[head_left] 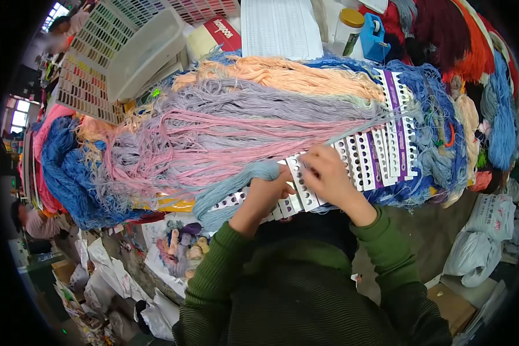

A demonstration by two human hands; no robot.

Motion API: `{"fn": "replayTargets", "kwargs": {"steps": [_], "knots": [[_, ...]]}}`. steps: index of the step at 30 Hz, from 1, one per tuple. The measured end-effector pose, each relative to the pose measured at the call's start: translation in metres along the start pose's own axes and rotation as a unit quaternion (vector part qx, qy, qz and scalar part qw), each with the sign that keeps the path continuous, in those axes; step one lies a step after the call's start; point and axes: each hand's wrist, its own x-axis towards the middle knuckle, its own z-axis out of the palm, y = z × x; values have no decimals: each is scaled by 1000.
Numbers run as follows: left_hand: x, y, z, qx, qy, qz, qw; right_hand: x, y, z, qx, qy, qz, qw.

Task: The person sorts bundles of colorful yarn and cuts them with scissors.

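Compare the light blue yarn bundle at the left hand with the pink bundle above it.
Colour: the light blue yarn bundle is pale blue, the pink bundle pink. Hold: the left hand grips the blue one; the pink one lies untouched. Shape: blue is a compact, curved hank; pink is spread flat in long, straggly strands. Both are loose yarn lying by the punched white cards.
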Motion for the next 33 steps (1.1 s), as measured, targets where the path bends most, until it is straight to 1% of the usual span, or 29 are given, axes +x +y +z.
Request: {"fn": "replayTargets", "kwargs": {"steps": [1, 2, 4, 6, 7, 9, 10, 11, 14, 17, 20, 21, 22, 23, 24, 25, 26, 27, 28, 29, 30, 31, 32, 33], "knots": [[-1, 1, -1, -16, -9, 9, 1000, -2, -7, 0, -42, -16, -20, 999], [-2, 2, -2, -31, -16, 19, 999, -5, -11, 0, -55, -27, -16, 998], [0, 7, 4, -43, 14, 14, 999, -8, -16, 2, -82, -47, -10, 995], [6, -3, 8, -56, 53, 7, 997, -7, -11, 4, -31, -24, 4, 999], [9, -6, 11, -87, 56, 28, 994, -6, -6, 5, -4, -15, 13, 1000], [8, 2, 13, -117, 45, 16, 992, -4, -5, 4, 38, 18, 37, 998], [7, 5, 13, -131, 40, 9, 991, -5, -4, 4, 34, 23, 38, 998], [7, 1, 10, -110, 20, 31, 993, -7, -3, 6, 32, 27, 40, 998], [12, -6, 12, -44, 50, 22, 998, -8, -5, 7, 37, 18, 53, 998], [10, -6, 17, 19, 90, 34, 995, -7, -5, 4, 31, 14, 60, 998], [4, -9, 6, -93, 107, 34, 989, -9, -7, 5, 15, 20, 64, 998], [-2, -9, -2, -205, 103, -5, 973, -10, -6, 7, 18, 26, 67, 997], [-7, -5, -10, -305, 51, -39, 950, -11, -5, 8, 20, 33, 71, 997], [-15, 4, -15, -402, 0, -75, 913, -12, -6, 9, 7, 46, 64, 997], [-20, 9, -18, -496, -49, -110, 860, -13, -4, 10, 26, 50, 65, 996], [-21, 6, -21, -510, -104, -102, 848, -13, 1, 11, 45, 53, 64, 995], [-17, 6, -21, -405, -114, -104, 901, -12, 3, 12, 65, 54, 63, 994], [-10, 6, -16, -296, -123, -104, 941, -11, 0, 9, 142, 71, 98, 982], [-3, 7, -10, -182, -132, -102, 969, -10, 1, 8, 170, 67, 113, 977], [-4, 13, 2, -56, -93, -77, 991, -11, 1, 6, 197, 64, 128, 970], [-5, 14, 3, -7, -58, -64, 996, -12, 3, 4, 223, 62, 144, 962], [-7, 15, 2, 44, -23, -52, 997, -13, 3, 6, 185, 55, 142, 971], [-11, 16, -1, 97, 10, -41, 994, -14, 3, 10, 104, 44, 114, 987], [-25, 26, -15, 74, 87, -67, 991, -13, 0, 9, 48, 36, 92, 994]]}}
